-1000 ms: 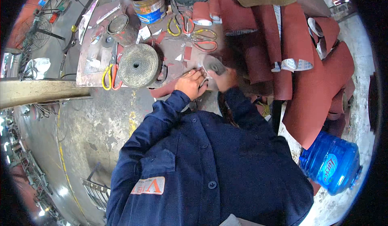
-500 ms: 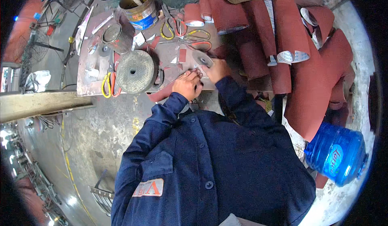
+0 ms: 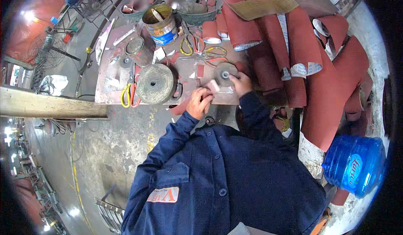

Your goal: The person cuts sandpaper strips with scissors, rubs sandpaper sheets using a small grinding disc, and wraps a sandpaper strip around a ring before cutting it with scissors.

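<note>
Near the table's front edge, my left hand [image 3: 199, 103] is closed, its fingertips pinching a small piece of sandpaper [image 3: 212, 86], blurred by motion. To its right, my right hand [image 3: 242, 84] grips the rim of a grey disc [image 3: 221, 72] with a pale hub at its centre. The sandpaper piece is just below and left of the disc; whether they touch I cannot tell. A thick round wheel [image 3: 153, 83] with a textured face lies left of my hands. Small reddish scraps [image 3: 200, 70] lie beyond them.
Scissors [image 3: 128, 93] with yellow and orange handles lie left of the wheel; more scissors [image 3: 215, 51] lie farther back. A grimy can [image 3: 137, 52] and a paint bucket [image 3: 163, 32] stand behind. Large sandpaper rolls [image 3: 289, 46] crowd the right. A blue water bottle [image 3: 354, 166] is lower right.
My hands have drawn slightly apart. The disc now faces up more, and the sandpaper piece shows raised at my left fingertips. The whole view has shifted a little.
</note>
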### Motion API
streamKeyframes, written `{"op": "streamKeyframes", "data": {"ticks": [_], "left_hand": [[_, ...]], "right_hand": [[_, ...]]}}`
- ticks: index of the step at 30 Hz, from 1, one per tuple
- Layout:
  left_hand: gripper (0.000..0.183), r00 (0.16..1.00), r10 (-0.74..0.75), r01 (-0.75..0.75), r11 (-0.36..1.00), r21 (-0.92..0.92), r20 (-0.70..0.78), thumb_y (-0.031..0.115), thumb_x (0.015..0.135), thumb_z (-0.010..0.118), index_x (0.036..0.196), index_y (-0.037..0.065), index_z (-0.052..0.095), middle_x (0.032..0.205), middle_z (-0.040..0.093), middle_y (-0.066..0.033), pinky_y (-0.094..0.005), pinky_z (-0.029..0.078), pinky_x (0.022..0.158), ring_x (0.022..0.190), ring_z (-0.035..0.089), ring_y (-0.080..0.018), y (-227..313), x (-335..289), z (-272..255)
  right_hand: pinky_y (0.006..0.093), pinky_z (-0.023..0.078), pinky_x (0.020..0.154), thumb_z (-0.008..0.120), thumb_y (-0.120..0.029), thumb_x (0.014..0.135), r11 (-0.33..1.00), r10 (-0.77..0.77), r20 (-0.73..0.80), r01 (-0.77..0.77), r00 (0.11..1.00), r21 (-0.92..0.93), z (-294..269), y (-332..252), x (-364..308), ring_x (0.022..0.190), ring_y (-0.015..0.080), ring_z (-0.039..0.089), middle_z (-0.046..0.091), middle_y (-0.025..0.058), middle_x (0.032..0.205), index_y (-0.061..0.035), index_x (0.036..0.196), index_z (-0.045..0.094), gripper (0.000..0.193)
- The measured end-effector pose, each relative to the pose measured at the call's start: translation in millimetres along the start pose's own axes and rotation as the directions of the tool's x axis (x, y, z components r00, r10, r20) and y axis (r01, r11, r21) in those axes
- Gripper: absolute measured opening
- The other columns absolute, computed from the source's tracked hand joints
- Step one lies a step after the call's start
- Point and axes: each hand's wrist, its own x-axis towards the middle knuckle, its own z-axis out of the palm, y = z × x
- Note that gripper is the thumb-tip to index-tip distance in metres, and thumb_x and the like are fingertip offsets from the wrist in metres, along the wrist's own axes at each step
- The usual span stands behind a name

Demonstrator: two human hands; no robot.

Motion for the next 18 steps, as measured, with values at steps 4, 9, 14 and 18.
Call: {"op": "streamKeyframes", "data": {"ticks": [4, 9, 14, 18], "left_hand": [[0.03, 1.0, -0.014, 0.014, 0.999, -0.03, 0.018, -0.003, 0.07, 0.063, 0.099, 0.003, 0.061, 0.108, 0.059, -0.013, -0.0445, 0.047, 0.091, 0.103, 0.058, -0.0327, 11, 5, -24], [0.024, 1.0, 0.018, -0.016, 0.979, -0.203, 0.008, -0.005, 0.073, 0.064, 0.096, 0.004, 0.062, 0.1, 0.067, -0.0111, -0.0453, 0.046, 0.093, 0.102, 0.063, -0.03, 28, 11, -38], [0.023, 0.995, -0.009, 0.019, 0.995, -0.097, 0.098, 0.007, 0.074, 0.069, 0.096, 0.009, 0.065, 0.108, 0.065, -0.0065, -0.0442, 0.044, 0.092, 0.111, 0.057, -0.0279, 38, 27, -70], [0.043, 0.9, -0.429, 0.414, 0.789, 0.454, -0.074, 0.035, 0.074, 0.073, 0.108, 0.011, 0.063, 0.117, 0.056, -0.0116, -0.0487, 0.037, 0.096, 0.112, 0.05, -0.0351, 3, 30, -116]], "right_hand": [[0.0368, 0.049, 0.076, 0.07, -0.031, 0.08, 0.975, -0.216, -0.278, 0.193, 0.936, -0.11, -4, -14, -41, 0.086, 0.0255, 0.065, 0.067, 0.0163, 0.087, 0.0045, 0.1, 0.065, 0.041], [0.0261, 0.042, 0.053, 0.053, -0.035, 0.094, 0.969, 0.117, 0.368, -0.187, 0.923, 0.159, 8, -62, -84, 0.058, 0.0139, 0.054, 0.063, 0.0099, 0.075, 0.0046, 0.104, 0.06, 0.041], [0.0254, 0.04, 0.05, 0.055, -0.026, 0.094, 0.731, 0.149, 0.733, -0.573, 0.663, 0.369, 25, -65, -96, 0.057, 0.0133, 0.055, 0.063, 0.0088, 0.075, 0.0011, 0.1, 0.062, 0.029], [0.0278, 0.043, 0.056, 0.058, -0.015, 0.091, 0.671, 0.138, 0.729, -0.605, 0.671, 0.43, 15, -84, -103, 0.062, 0.0164, 0.057, 0.063, 0.0115, 0.078, 0.003, 0.104, 0.059, 0.022]]}}
